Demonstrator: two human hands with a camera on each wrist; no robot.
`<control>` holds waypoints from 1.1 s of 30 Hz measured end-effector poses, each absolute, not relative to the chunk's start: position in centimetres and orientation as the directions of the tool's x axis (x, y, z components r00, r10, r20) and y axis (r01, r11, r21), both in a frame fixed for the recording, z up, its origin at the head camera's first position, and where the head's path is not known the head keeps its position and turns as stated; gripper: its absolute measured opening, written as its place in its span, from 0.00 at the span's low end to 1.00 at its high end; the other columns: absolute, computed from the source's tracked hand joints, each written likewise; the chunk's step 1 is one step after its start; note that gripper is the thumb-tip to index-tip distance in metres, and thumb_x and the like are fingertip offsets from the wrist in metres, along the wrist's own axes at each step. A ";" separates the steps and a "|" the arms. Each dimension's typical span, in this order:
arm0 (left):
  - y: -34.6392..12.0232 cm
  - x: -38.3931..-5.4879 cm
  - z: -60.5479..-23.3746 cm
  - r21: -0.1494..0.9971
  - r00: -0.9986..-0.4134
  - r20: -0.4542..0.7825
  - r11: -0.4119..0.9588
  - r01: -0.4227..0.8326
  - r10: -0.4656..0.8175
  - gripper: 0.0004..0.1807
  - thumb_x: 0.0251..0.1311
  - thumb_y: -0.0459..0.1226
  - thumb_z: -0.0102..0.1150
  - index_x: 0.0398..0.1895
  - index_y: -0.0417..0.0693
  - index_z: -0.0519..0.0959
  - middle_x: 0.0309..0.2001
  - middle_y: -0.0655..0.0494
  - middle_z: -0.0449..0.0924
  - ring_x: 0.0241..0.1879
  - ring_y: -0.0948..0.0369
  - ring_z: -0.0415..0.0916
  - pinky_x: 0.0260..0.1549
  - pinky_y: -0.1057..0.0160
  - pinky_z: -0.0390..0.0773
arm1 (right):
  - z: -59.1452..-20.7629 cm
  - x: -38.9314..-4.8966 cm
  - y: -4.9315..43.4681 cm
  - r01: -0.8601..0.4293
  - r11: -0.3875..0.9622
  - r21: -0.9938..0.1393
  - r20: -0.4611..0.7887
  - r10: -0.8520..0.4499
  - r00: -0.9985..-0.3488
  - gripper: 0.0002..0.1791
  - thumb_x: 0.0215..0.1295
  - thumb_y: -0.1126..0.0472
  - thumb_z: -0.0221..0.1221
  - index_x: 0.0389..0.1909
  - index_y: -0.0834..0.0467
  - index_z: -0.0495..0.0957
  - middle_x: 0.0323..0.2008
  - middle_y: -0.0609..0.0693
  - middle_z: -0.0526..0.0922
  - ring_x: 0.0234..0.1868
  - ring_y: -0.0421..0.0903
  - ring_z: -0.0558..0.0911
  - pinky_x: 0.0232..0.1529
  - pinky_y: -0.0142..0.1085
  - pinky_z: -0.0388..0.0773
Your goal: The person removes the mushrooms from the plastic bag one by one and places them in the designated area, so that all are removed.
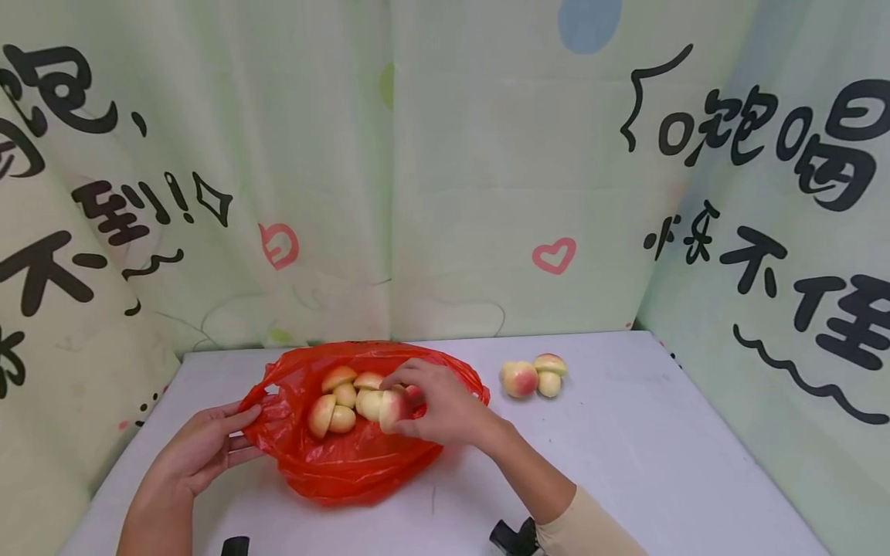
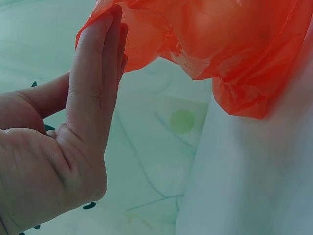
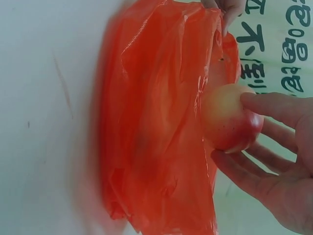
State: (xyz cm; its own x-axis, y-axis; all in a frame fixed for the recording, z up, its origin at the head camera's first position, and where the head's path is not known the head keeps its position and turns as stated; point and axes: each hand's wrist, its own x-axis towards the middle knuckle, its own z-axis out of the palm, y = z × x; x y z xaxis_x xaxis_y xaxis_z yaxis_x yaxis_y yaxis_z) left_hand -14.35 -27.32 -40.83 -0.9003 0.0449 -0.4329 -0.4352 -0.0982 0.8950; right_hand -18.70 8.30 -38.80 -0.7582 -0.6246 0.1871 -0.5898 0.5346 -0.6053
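A red plastic bag (image 1: 348, 479) lies on the table with its mouth spread, several mushrooms with yellow-pink caps and pale stems (image 1: 339, 384) inside it. My left hand (image 1: 205, 444) pinches the bag's left rim, thumb on top and the long fingers under the film. Over the bag's mouth, my right hand (image 1: 441, 405) grips one mushroom (image 3: 232, 117) by its rounded, red-blushed cap, thumb and fingers around it. In the left wrist view, the bag film (image 2: 220, 39) drapes over the left fingertips.
Two more mushrooms (image 1: 519, 378) lie side by side on the white table (image 1: 626, 448), right of the bag. Pale green printed curtains (image 1: 445, 193) enclose the back and sides. Dark objects (image 1: 514, 537) show at the front edge of the head view.
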 end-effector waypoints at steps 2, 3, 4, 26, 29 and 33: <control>-27.3 -14.4 -40.9 0.895 -0.900 -0.433 -0.094 -0.435 0.044 0.38 0.78 0.44 0.55 0.81 0.36 0.53 0.43 0.62 0.88 0.43 0.58 0.90 0.47 0.55 0.89 | -38.8 -18.7 8.6 -0.592 0.536 -0.602 0.191 -0.623 -0.759 0.23 0.62 0.56 0.73 0.58 0.46 0.82 0.57 0.40 0.81 0.56 0.41 0.78 0.54 0.35 0.84; -27.3 -14.4 -40.9 0.896 -0.901 -0.433 -0.090 -0.435 0.043 0.38 0.78 0.44 0.54 0.81 0.36 0.53 0.43 0.62 0.88 0.43 0.58 0.90 0.47 0.55 0.89 | -38.8 -18.7 8.7 -0.593 0.532 -0.604 0.196 -0.623 -0.758 0.23 0.62 0.56 0.73 0.58 0.46 0.82 0.57 0.40 0.81 0.57 0.41 0.78 0.54 0.35 0.84; -27.3 -14.4 -40.9 0.897 -0.901 -0.432 -0.088 -0.434 0.043 0.38 0.78 0.44 0.54 0.82 0.36 0.53 0.43 0.62 0.88 0.43 0.58 0.90 0.47 0.55 0.89 | -38.7 -18.6 8.8 -0.596 0.531 -0.603 0.200 -0.622 -0.757 0.23 0.62 0.56 0.72 0.58 0.46 0.82 0.57 0.40 0.81 0.57 0.41 0.78 0.54 0.36 0.84; -27.4 -14.3 -40.8 0.893 -0.898 -0.436 -0.096 -0.439 0.051 0.39 0.78 0.44 0.55 0.82 0.36 0.51 0.42 0.63 0.88 0.43 0.59 0.90 0.47 0.56 0.89 | -37.4 -18.0 12.0 -0.584 0.526 -0.618 0.238 -0.583 -0.777 0.24 0.60 0.58 0.74 0.57 0.46 0.83 0.59 0.40 0.80 0.60 0.41 0.78 0.55 0.39 0.85; -27.3 -14.4 -40.9 0.893 -0.899 -0.435 -0.100 -0.438 0.049 0.39 0.78 0.44 0.55 0.82 0.36 0.52 0.42 0.63 0.88 0.43 0.58 0.90 0.47 0.55 0.89 | -37.4 -18.0 12.5 -0.590 0.533 -0.607 0.243 -0.582 -0.776 0.24 0.60 0.58 0.74 0.57 0.47 0.82 0.57 0.39 0.81 0.58 0.40 0.79 0.54 0.38 0.85; -27.3 -14.4 -40.9 0.896 -0.902 -0.430 -0.099 -0.433 0.051 0.38 0.78 0.44 0.55 0.81 0.36 0.53 0.42 0.62 0.88 0.43 0.57 0.90 0.47 0.55 0.89 | -37.2 -17.8 13.2 -0.595 0.541 -0.594 0.256 -0.574 -0.777 0.24 0.59 0.58 0.75 0.57 0.47 0.82 0.55 0.39 0.81 0.55 0.40 0.80 0.52 0.37 0.86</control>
